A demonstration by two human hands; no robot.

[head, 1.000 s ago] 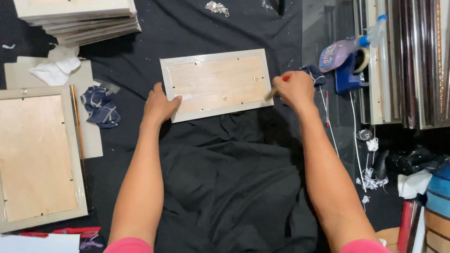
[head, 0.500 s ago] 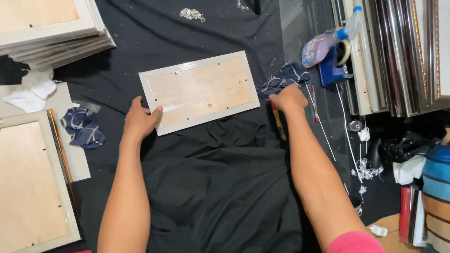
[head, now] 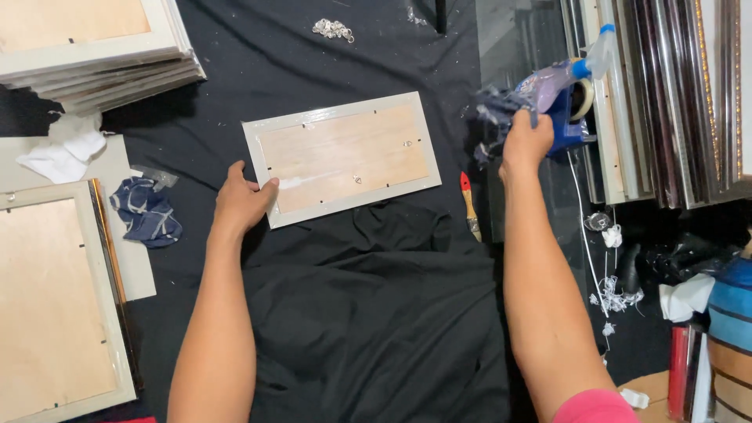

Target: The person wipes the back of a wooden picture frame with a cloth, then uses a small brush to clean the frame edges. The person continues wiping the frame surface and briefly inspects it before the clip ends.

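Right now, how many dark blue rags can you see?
2: one rag lies left of the frame under the left hand; another is at the right hand. Others may be hidden.

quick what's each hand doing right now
Left hand: open, resting flat on the corner of the frame.
Right hand: closed on a dark blue rag, next to the tape dispenser.

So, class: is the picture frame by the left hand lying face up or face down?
Face down: the picture frame shows its wooden backing board and small hangers, flat on the black cloth.
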